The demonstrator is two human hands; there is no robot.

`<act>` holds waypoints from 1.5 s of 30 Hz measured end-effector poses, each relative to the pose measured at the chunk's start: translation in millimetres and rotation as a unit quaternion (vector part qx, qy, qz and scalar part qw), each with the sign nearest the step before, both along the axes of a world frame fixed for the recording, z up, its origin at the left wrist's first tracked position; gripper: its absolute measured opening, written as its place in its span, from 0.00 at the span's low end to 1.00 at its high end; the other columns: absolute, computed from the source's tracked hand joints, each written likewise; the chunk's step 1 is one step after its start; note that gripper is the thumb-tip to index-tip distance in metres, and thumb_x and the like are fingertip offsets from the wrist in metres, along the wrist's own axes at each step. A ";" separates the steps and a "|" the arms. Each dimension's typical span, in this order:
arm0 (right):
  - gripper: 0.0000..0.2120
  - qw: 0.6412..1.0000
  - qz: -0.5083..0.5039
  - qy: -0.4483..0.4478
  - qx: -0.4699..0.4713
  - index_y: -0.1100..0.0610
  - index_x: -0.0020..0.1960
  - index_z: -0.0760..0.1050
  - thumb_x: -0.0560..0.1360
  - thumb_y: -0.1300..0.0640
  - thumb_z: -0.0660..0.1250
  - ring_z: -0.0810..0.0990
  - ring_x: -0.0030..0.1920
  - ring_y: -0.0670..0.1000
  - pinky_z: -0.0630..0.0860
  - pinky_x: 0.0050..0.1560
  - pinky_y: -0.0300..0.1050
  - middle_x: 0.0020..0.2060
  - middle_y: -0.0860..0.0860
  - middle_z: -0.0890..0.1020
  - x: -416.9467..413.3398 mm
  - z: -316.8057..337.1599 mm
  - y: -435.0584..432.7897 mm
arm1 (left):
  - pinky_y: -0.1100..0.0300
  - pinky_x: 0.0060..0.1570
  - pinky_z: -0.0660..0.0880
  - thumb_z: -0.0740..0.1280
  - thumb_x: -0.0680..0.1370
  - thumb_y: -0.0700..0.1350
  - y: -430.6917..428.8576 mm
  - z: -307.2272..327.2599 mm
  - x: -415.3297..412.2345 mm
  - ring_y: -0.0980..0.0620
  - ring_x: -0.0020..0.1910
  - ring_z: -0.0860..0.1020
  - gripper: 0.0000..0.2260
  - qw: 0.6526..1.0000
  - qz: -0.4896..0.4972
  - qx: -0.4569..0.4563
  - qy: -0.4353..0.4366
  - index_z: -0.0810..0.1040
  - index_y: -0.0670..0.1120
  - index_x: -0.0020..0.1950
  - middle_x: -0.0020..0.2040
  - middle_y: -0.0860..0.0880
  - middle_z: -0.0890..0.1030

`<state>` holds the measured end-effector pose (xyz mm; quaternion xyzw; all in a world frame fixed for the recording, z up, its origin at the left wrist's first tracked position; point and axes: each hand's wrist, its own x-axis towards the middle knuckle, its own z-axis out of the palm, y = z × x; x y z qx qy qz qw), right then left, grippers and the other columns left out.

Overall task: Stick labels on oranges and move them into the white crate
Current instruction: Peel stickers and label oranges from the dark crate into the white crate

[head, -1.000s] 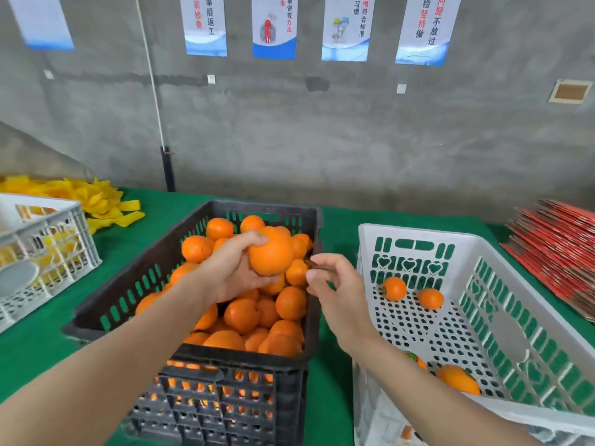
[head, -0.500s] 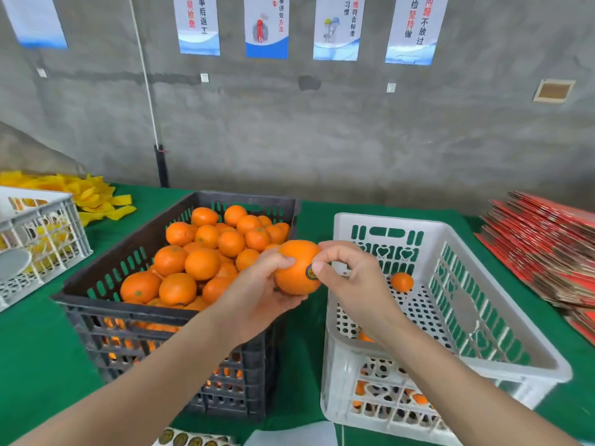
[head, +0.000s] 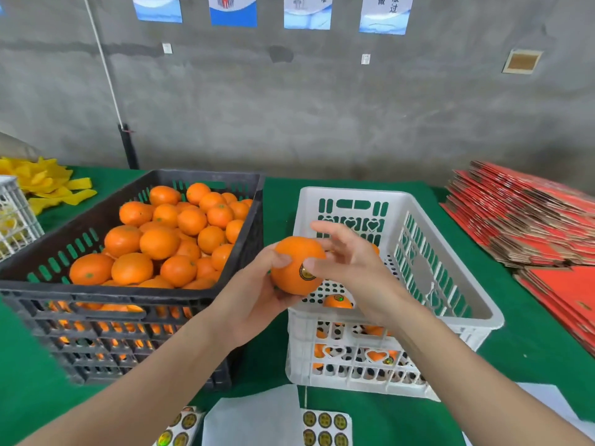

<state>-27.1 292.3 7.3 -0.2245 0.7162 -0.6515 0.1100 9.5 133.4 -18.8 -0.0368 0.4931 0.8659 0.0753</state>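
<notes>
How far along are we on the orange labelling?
Early. Done: a few oranges lie in the white crate. In hand: the left hand holds an orange while the right hand presses its label on. Left: the black crate is heaped with fruit.

The rightmost wall poster [head: 384, 14] reads 做 and 放过; the poster beside it [head: 307, 14] shows 准
</notes>
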 end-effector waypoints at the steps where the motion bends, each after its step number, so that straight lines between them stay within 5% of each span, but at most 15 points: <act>1: 0.26 1.000 0.024 -0.002 0.011 0.44 0.63 0.69 0.69 0.57 0.73 0.76 0.58 0.48 0.75 0.53 0.41 0.58 0.49 0.76 -1.1 -0.9 3.3 | 0.55 0.47 0.80 0.69 0.65 0.46 1.3 0.8 -0.8 0.47 0.49 0.81 0.23 1.000 0.001 -0.011 0.002 0.77 0.50 0.60 0.59 0.42 0.78; 6: 0.31 0.967 -0.029 0.191 0.169 0.41 0.60 0.68 0.62 0.52 0.78 0.74 0.52 0.40 0.76 0.47 0.38 0.52 0.36 0.72 -18.1 -8.6 6.1 | 0.55 0.48 0.80 0.66 0.72 0.43 16.8 7.3 -8.0 0.46 0.49 0.80 0.13 0.997 -0.022 -0.076 0.015 0.78 0.43 0.56 0.54 0.42 0.81; 10: 0.28 0.956 -0.144 0.135 0.219 0.44 0.56 0.65 0.64 0.53 0.77 0.72 0.46 0.44 0.69 0.38 0.37 0.50 0.42 0.70 -95.4 -15.6 23.3 | 0.55 0.43 0.81 0.63 0.78 0.39 1.5 7.8 -10.4 0.44 0.42 0.82 0.05 0.971 0.115 -0.207 0.041 0.78 0.45 0.50 0.45 0.43 0.84; 15: 0.27 0.791 0.023 0.127 0.599 0.55 0.60 0.69 0.65 0.57 0.75 0.75 0.52 0.55 0.73 0.46 0.44 0.56 0.55 0.75 -160.4 -84.5 40.2 | 0.62 0.27 0.76 0.60 0.76 0.35 -26.0 -28.7 8.4 0.46 0.28 0.78 0.16 0.948 0.083 -0.306 -0.025 0.80 0.39 0.31 0.30 0.39 0.80; 18: 0.38 0.708 0.096 0.091 0.694 0.54 0.71 0.63 0.65 0.56 0.75 0.71 0.64 0.58 0.73 0.60 0.53 0.67 0.55 0.69 -169.3 -110.5 37.9 | 0.62 0.27 0.75 0.60 0.76 0.35 -30.2 -53.9 13.7 0.46 0.27 0.79 0.18 0.938 0.047 -0.340 -0.056 0.81 0.41 0.28 0.31 0.38 0.81; 21: 0.37 0.685 0.110 0.093 0.715 0.54 0.72 0.61 0.68 0.57 0.72 0.71 0.64 0.58 0.73 0.60 0.54 0.67 0.55 0.69 -175.7 -116.1 40.2 | 0.62 0.31 0.78 0.62 0.76 0.36 -33.6 -81.2 7.8 0.46 0.32 0.81 0.15 0.911 0.004 -0.398 -0.105 0.83 0.41 0.33 0.33 0.40 0.83; 24: 0.37 0.660 0.092 0.101 0.739 0.54 0.75 0.53 0.71 0.59 0.68 0.69 0.65 0.60 0.72 0.61 0.56 0.69 0.57 0.67 -181.8 -122.7 45.9 | 0.62 0.44 0.77 0.67 0.75 0.38 -37.4 -113.7 5.9 0.47 0.48 0.81 0.06 0.828 -0.079 -0.534 -0.150 0.82 0.43 0.50 0.48 0.45 0.84; 27: 0.39 0.643 0.126 0.044 0.754 0.52 0.77 0.48 0.74 0.53 0.67 0.62 0.72 0.59 0.65 0.68 0.56 0.75 0.55 0.58 -181.9 -127.6 48.1 | 0.59 0.65 0.66 0.73 0.73 0.47 -47.8 -149.0 12.3 0.50 0.69 0.68 0.32 0.696 -0.246 -0.658 -0.148 0.64 0.46 0.74 0.72 0.48 0.68; 30: 0.29 0.638 0.152 0.068 0.752 0.55 0.74 0.58 0.77 0.51 0.64 0.62 0.72 0.58 0.62 0.70 0.55 0.73 0.56 0.62 -179.3 -125.8 45.2 | 0.51 0.73 0.54 0.75 0.69 0.56 -47.4 -175.5 14.4 0.47 0.76 0.57 0.47 0.607 -0.337 -0.706 -0.136 0.50 0.47 0.78 0.78 0.48 0.56; 32: 0.26 0.689 0.103 0.110 0.709 0.57 0.72 0.63 0.77 0.52 0.64 0.64 0.70 0.58 0.64 0.69 0.53 0.72 0.57 0.65 -174.5 -117.7 41.9 | 0.44 0.72 0.52 0.75 0.66 0.61 -42.6 -188.6 12.8 0.43 0.75 0.57 0.51 0.526 -0.356 -0.766 -0.102 0.49 0.48 0.78 0.77 0.46 0.57; 34: 0.23 0.777 0.016 0.159 0.609 0.57 0.70 0.67 0.77 0.54 0.65 0.66 0.69 0.57 0.64 0.68 0.49 0.70 0.56 0.68 -168.9 -101.3 37.5 | 0.41 0.71 0.52 0.75 0.65 0.62 -38.4 -197.4 11.8 0.42 0.72 0.59 0.50 0.490 -0.342 -0.798 -0.077 0.52 0.47 0.78 0.73 0.44 0.61; 38: 0.11 0.886 -0.119 0.280 0.349 0.59 0.59 0.77 0.77 0.59 0.64 0.78 0.53 0.48 0.70 0.55 0.36 0.56 0.53 0.80 -126.0 -58.9 17.0 | 0.46 0.63 0.61 0.77 0.64 0.58 -37.4 -201.9 10.7 0.45 0.62 0.71 0.39 0.530 -0.301 -0.791 -0.062 0.64 0.46 0.69 0.61 0.48 0.75; 41: 0.08 0.924 -0.087 0.322 0.189 0.58 0.53 0.79 0.76 0.62 0.64 0.76 0.41 0.37 0.71 0.43 0.26 0.43 0.46 0.81 -62.8 -45.1 1.3 | 0.58 0.54 0.69 0.79 0.65 0.50 -43.5 -189.9 7.1 0.49 0.55 0.75 0.27 0.638 -0.267 -0.718 -0.076 0.72 0.46 0.58 0.55 0.50 0.77; 43: 0.07 0.929 -0.006 0.325 0.178 0.56 0.51 0.79 0.76 0.62 0.65 0.78 0.38 0.39 0.74 0.40 0.30 0.39 0.44 0.80 -21.3 -54.6 -3.1 | 0.63 0.45 0.74 0.79 0.65 0.45 -51.4 -173.6 4.6 0.50 0.49 0.79 0.15 0.723 -0.256 -0.633 -0.100 0.78 0.47 0.48 0.47 0.51 0.82; 45: 0.06 0.935 0.070 0.263 0.227 0.56 0.50 0.80 0.75 0.61 0.65 0.77 0.38 0.37 0.73 0.39 0.30 0.37 0.39 0.78 11.1 -76.5 -3.9 | 0.57 0.48 0.79 0.77 0.67 0.40 -58.5 -157.2 5.3 0.46 0.47 0.83 0.10 0.799 -0.245 -0.531 -0.142 0.82 0.46 0.46 0.44 0.48 0.85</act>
